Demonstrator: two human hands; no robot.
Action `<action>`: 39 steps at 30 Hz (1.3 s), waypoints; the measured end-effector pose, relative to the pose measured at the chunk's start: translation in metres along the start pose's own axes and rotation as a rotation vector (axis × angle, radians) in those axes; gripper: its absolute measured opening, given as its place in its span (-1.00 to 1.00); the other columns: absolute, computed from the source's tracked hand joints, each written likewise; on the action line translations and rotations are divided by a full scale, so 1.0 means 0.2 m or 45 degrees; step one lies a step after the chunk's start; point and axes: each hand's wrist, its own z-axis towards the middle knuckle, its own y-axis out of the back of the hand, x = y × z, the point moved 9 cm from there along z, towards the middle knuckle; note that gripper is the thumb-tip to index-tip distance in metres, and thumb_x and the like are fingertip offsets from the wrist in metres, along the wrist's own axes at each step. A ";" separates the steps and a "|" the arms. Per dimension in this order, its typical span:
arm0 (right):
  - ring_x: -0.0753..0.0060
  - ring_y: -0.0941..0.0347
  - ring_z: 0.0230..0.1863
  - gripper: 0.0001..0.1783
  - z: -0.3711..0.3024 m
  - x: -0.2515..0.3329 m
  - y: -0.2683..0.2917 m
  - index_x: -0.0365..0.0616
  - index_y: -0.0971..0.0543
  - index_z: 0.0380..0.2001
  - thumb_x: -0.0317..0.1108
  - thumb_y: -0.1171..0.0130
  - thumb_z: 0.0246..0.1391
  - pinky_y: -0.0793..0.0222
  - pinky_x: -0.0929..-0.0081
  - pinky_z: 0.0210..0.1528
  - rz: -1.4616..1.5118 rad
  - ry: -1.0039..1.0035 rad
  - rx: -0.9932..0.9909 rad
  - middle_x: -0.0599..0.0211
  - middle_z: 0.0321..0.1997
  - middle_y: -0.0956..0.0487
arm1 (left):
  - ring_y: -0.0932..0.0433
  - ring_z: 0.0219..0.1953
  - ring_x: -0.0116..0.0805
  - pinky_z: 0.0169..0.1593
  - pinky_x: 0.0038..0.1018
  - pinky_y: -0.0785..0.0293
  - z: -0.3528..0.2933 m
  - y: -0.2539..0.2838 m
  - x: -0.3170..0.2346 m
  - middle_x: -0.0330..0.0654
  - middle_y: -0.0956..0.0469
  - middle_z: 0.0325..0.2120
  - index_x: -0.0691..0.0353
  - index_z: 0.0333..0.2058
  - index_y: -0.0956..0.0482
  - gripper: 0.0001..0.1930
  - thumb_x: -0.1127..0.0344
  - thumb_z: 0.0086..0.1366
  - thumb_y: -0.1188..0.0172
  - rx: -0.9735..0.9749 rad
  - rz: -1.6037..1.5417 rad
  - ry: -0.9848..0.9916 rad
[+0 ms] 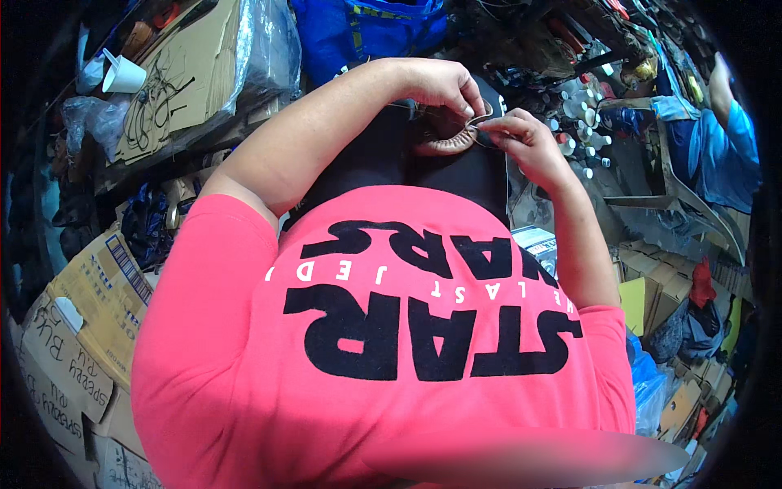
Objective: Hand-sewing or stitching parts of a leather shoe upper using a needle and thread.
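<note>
A brown leather shoe [446,140] with a puckered, stitched seam rests on my dark-clothed lap. Above its far edge my left hand [444,85] bends inward, thumb and fingers pinched together. From the other side my right hand [528,140] meets it, with thumb and forefinger closed in a pinch. A thin cord [481,138] runs from the shoe between the fingertips of both hands and loops beside the right one. The fingers cover part of the shoe's opening, and the cord's ends are too fine to make out.
Flattened cardboard [183,73] with a coil of dark cord and a white cup [124,75] lie at left. A blue bag [375,37] stands ahead. Several white bottles [582,114] cluster at right, near another person's blue sleeve [725,155]. Boxes [98,301] crowd the lower left.
</note>
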 end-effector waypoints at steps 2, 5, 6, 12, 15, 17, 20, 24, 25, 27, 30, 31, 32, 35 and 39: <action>0.59 -0.37 -0.23 -0.77 0.03 -0.08 -0.01 -0.16 -0.60 -0.19 -0.48 -0.13 0.04 -0.29 0.64 -0.16 0.138 -0.044 0.071 0.42 -0.35 -0.42 | -0.51 -0.28 -0.53 -0.11 -0.57 -0.42 0.00 0.00 0.01 -0.29 -0.59 -0.31 0.26 -0.12 -0.57 -0.73 0.43 0.16 -0.15 0.038 0.009 -0.042; 0.59 -0.35 -0.12 -0.77 0.05 -0.13 -0.05 -0.15 -0.60 -0.18 -0.47 -0.13 0.05 -0.24 0.63 -0.04 0.478 -0.056 0.228 0.46 -0.24 -0.44 | -0.50 -0.26 -0.53 -0.09 -0.57 -0.41 0.01 -0.01 0.01 -0.29 -0.58 -0.30 0.26 -0.11 -0.56 -0.71 0.45 0.15 -0.17 0.095 0.020 -0.074; 0.58 -0.35 -0.10 -0.76 0.06 -0.15 -0.06 -0.15 -0.60 -0.18 -0.47 -0.13 0.04 -0.23 0.61 -0.01 0.568 -0.074 0.267 0.46 -0.21 -0.45 | -0.50 -0.25 -0.53 -0.09 -0.56 -0.41 0.02 -0.01 0.01 -0.29 -0.58 -0.29 0.27 -0.11 -0.55 -0.70 0.45 0.14 -0.18 0.117 0.020 -0.066; 0.57 -0.37 -0.08 -0.76 0.08 -0.16 -0.09 -0.18 -0.59 -0.18 -0.47 -0.15 0.02 -0.22 0.59 0.03 0.675 -0.078 0.301 0.45 -0.17 -0.49 | -0.49 -0.23 -0.53 -0.06 -0.56 -0.40 0.04 0.00 0.04 -0.27 -0.58 -0.28 0.30 -0.12 -0.56 -0.70 0.45 0.13 -0.21 0.063 0.002 -0.094; 0.58 -0.38 -0.09 -0.78 0.07 -0.12 -0.12 -0.19 -0.60 -0.22 -0.46 -0.20 0.00 -0.25 0.60 0.00 0.676 -0.141 0.205 0.45 -0.21 -0.52 | -0.49 -0.21 -0.50 -0.07 -0.53 -0.39 0.03 0.01 0.05 -0.24 -0.59 -0.29 0.28 -0.15 -0.56 -0.71 0.47 0.09 -0.22 0.000 0.015 -0.075; 0.61 -0.38 -0.15 -0.79 0.04 -0.08 -0.11 -0.19 -0.61 -0.27 -0.46 -0.24 -0.05 -0.29 0.65 -0.12 0.647 -0.108 0.006 0.47 -0.29 -0.53 | -0.50 -0.22 -0.44 -0.08 -0.50 -0.40 -0.02 0.05 -0.01 -0.20 -0.57 -0.29 0.26 -0.16 -0.56 -0.71 0.48 0.08 -0.21 -0.171 0.180 -0.149; 0.61 -0.36 -0.25 -0.78 0.00 0.04 -0.03 -0.16 -0.61 -0.24 -0.47 -0.22 -0.04 -0.28 0.65 -0.20 0.101 0.058 -0.095 0.45 -0.37 -0.48 | -0.51 -0.28 -0.25 -0.08 -0.41 -0.39 -0.16 0.10 -0.08 -0.10 -0.48 -0.28 0.21 -0.18 -0.56 -0.69 0.55 0.03 -0.14 -0.631 0.617 -0.308; 0.60 -0.29 -0.37 -0.75 -0.06 0.09 -0.03 -0.11 -0.60 -0.20 -0.52 -0.15 -0.01 -0.23 0.62 -0.31 0.015 0.032 -0.161 0.46 -0.47 -0.34 | -0.51 -0.34 -0.23 -0.18 -0.41 -0.44 -0.41 0.09 -0.09 -0.07 -0.44 -0.29 0.15 -0.18 -0.58 -0.65 0.60 0.03 -0.08 -0.920 0.664 -0.370; 0.49 -0.31 -0.40 -0.72 -0.08 0.07 -0.04 -0.09 -0.59 -0.20 -0.54 -0.15 -0.04 -0.24 0.55 -0.34 -0.081 0.065 -0.222 0.39 -0.48 -0.35 | -0.51 -0.36 -0.24 -0.22 -0.42 -0.45 -0.45 0.06 -0.09 -0.08 -0.45 -0.32 0.13 -0.19 -0.58 -0.64 0.61 0.03 -0.07 -0.946 0.561 -0.350; 0.37 -0.35 -0.40 -0.72 -0.11 0.13 -0.07 -0.05 -0.59 -0.20 -0.51 -0.16 -0.06 -0.25 0.45 -0.29 -0.245 0.128 -0.313 0.34 -0.48 -0.37 | -0.52 -0.38 -0.21 -0.31 -0.40 -0.44 -0.50 -0.01 -0.08 -0.13 -0.47 -0.42 0.14 -0.25 -0.61 -0.73 0.55 0.03 -0.15 -0.978 0.626 -0.397; 0.22 -0.40 -0.37 -0.68 -0.16 0.22 -0.10 0.02 -0.57 -0.18 -0.49 -0.16 -0.08 -0.23 0.29 -0.23 -0.527 0.277 -0.470 0.31 -0.46 -0.43 | -0.50 -0.37 -0.17 -0.32 -0.39 -0.43 -0.51 -0.07 -0.04 -0.17 -0.47 -0.48 0.14 -0.33 -0.62 -0.82 0.45 0.02 -0.22 -0.989 0.768 -0.287; 0.22 -0.39 -0.37 -0.68 -0.15 0.22 -0.10 0.01 -0.58 -0.19 -0.49 -0.16 -0.09 -0.25 0.31 -0.24 -0.503 0.258 -0.468 0.30 -0.46 -0.43 | -0.50 -0.37 -0.18 -0.32 -0.41 -0.42 -0.53 -0.06 -0.07 -0.18 -0.46 -0.49 0.15 -0.37 -0.62 -0.85 0.44 0.02 -0.23 -1.120 0.923 -0.264; 0.22 -0.39 -0.37 -0.69 -0.15 0.21 -0.10 0.00 -0.58 -0.20 -0.49 -0.17 -0.10 -0.27 0.33 -0.25 -0.480 0.239 -0.465 0.28 -0.46 -0.43 | -0.49 -0.36 -0.19 -0.31 -0.42 -0.41 -0.56 -0.05 -0.09 -0.18 -0.45 -0.51 0.16 -0.40 -0.62 -0.88 0.42 0.01 -0.24 -1.251 1.079 -0.239; 0.34 -0.39 -0.32 -0.73 -0.10 0.06 -0.08 -0.04 -0.60 -0.19 -0.48 -0.15 -0.02 -0.32 0.49 -0.24 -0.085 0.038 -0.260 0.27 -0.43 -0.41 | -0.44 -0.41 -0.27 -0.33 -0.44 -0.37 -0.52 -0.01 -0.08 -0.21 -0.39 -0.56 0.08 -0.38 -0.66 -0.85 0.44 0.02 -0.25 -1.206 0.713 -0.392; 0.48 -0.36 -0.23 -0.75 -0.02 -0.06 -0.05 -0.03 -0.61 -0.17 -0.50 -0.08 0.07 -0.29 0.56 -0.12 0.221 -0.083 -0.055 0.35 -0.31 -0.40 | -0.36 -0.47 -0.32 -0.36 -0.45 -0.33 -0.45 0.01 -0.04 -0.23 -0.33 -0.58 -0.04 -0.33 -0.68 -0.78 0.44 0.04 -0.26 -1.076 0.512 -0.490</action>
